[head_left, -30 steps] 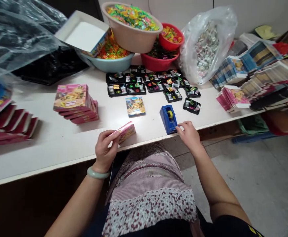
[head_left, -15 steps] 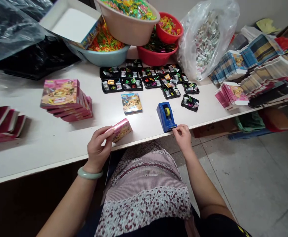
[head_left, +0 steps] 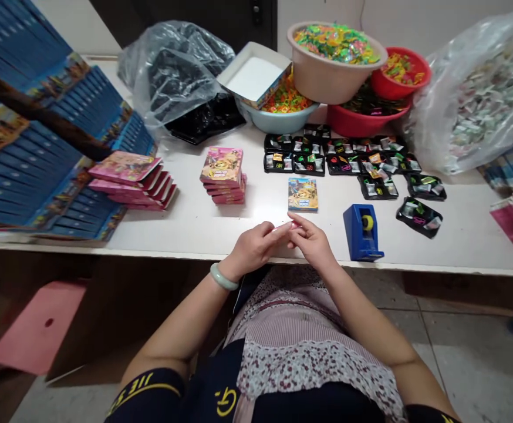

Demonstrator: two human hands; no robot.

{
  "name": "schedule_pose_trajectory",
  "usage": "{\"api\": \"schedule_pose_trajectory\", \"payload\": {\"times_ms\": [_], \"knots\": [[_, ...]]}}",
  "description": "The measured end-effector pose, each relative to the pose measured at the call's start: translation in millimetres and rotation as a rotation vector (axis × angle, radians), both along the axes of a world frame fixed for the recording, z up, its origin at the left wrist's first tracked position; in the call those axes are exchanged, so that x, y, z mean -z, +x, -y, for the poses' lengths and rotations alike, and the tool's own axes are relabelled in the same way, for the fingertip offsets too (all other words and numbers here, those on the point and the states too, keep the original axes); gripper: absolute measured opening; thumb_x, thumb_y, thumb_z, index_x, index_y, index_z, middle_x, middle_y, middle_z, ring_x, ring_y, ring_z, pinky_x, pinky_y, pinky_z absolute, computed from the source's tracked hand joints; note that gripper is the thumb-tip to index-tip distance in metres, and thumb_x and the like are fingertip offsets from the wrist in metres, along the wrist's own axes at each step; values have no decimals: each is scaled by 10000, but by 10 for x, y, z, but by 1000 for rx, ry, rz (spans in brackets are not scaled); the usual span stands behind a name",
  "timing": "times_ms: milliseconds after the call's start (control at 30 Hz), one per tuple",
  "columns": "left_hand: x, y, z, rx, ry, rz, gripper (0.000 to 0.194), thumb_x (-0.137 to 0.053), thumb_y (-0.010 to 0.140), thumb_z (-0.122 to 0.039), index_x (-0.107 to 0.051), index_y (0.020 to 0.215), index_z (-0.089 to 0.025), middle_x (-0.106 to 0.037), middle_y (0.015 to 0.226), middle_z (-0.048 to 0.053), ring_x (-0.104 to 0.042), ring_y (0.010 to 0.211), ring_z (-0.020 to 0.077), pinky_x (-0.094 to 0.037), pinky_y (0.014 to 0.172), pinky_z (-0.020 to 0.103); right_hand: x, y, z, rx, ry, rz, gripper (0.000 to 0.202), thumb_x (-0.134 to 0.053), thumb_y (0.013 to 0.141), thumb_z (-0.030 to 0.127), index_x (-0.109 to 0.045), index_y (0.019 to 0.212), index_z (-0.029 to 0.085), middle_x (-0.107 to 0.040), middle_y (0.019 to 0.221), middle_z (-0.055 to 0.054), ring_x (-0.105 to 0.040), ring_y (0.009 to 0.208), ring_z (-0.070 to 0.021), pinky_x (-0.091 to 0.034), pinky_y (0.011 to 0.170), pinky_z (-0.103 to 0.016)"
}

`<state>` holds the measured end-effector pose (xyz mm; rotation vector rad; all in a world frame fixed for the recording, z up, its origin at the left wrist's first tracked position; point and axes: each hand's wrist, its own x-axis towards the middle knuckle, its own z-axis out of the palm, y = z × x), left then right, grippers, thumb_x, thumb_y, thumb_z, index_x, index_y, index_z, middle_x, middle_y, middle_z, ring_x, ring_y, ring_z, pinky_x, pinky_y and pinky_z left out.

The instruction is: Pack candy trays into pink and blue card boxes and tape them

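Observation:
My left hand (head_left: 256, 248) is closed around a small pink box (head_left: 295, 224) near the table's front edge. Most of the box is hidden behind the fingers; only a thin pink edge shows. My right hand (head_left: 311, 241) meets it from the other side, fingers bent and pressed on the box's edge. Whether a strip of tape is under those fingers, I cannot tell. To the right stands a blue tape dispenser (head_left: 362, 238) with a yellow roll. Just beyond my hands lies a blue picture box (head_left: 303, 195).
Pink boxes (head_left: 223, 173) are stacked left of centre, with another pink stack (head_left: 128, 176) beside tall rows of blue boxes (head_left: 102, 111). Several black trays (head_left: 344, 164) hold small packets. Behind them stand a beige basin (head_left: 327, 73), a red basin (head_left: 366, 120) and a clear bag (head_left: 472, 111).
My right hand has left the tape dispenser and come over to the pink box in my left hand. The camera view has swung left, showing the blue box rows.

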<state>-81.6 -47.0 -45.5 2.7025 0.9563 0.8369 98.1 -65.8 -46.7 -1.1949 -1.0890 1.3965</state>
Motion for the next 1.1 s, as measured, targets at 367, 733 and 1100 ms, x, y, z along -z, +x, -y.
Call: {"api": "schedule_pose_trajectory", "payload": {"times_ms": [367,733,1100], "knots": [[-364,-427,-482,-222,-387,623,255,-602,891,-386,-610,1020,-167,-659,957,61,-628,884,162,-508,783,263,-118,-67,-614,-168,266,338,373,-688,738,544,-638,896,210,-669,871,-50,-616,744,-186,-497,587,-295],[-415,-2448,-1124,-1046,-77,29,275,-712,746,-289,-606,970,-170,-607,1134,112,-485,1180,306,-339,1063,477,-378,-1239,-2089,-77,-48,339,383,-717,680,290,-404,894,235,-572,797,5,-620,693,-172,-541,548,-298],[-779,-2051,-587,-850,347,675,166,-514,927,-310,-610,874,-186,-617,875,19,-590,893,163,-454,890,309,-453,-831,-1163,-68,708,442,356,-607,855,399,-514,1161,241,-583,1180,-116,-598,1056,-247,-534,836,-408]]}}
